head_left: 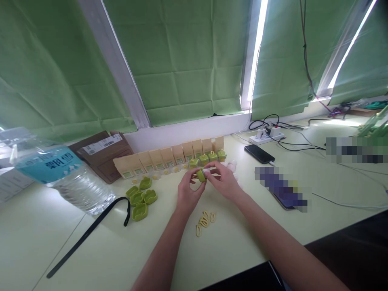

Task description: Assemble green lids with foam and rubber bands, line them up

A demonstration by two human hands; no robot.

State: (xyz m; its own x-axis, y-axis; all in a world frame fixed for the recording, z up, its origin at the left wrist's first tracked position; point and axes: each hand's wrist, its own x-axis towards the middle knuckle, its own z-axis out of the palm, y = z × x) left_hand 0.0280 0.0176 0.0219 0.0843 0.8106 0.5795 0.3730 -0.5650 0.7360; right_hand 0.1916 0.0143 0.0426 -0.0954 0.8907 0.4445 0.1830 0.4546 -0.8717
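Between my two hands is a small green case (200, 175), held above the table. My left hand (189, 188) grips its left side with thumb and fingers, and my right hand (222, 180) pinches its right side. A pale piece shows at the right fingertips, too small to make out. Several yellow loops (204, 220) lie on the table below the hands. Off to the left sit several open green cases (140, 211). Behind the hands, green cases with yellow loops on top (213, 156) stand before a row of small kraft paper boxes (166, 157).
A large water bottle (75, 178), a black strap (91, 230) and a brown carton (104, 155) are on the left. Whitish pieces (233, 165) lie beyond my right hand. A black phone (260, 154), a power strip (266, 138) with cables and a blurred purple object (280, 188) are on the right.
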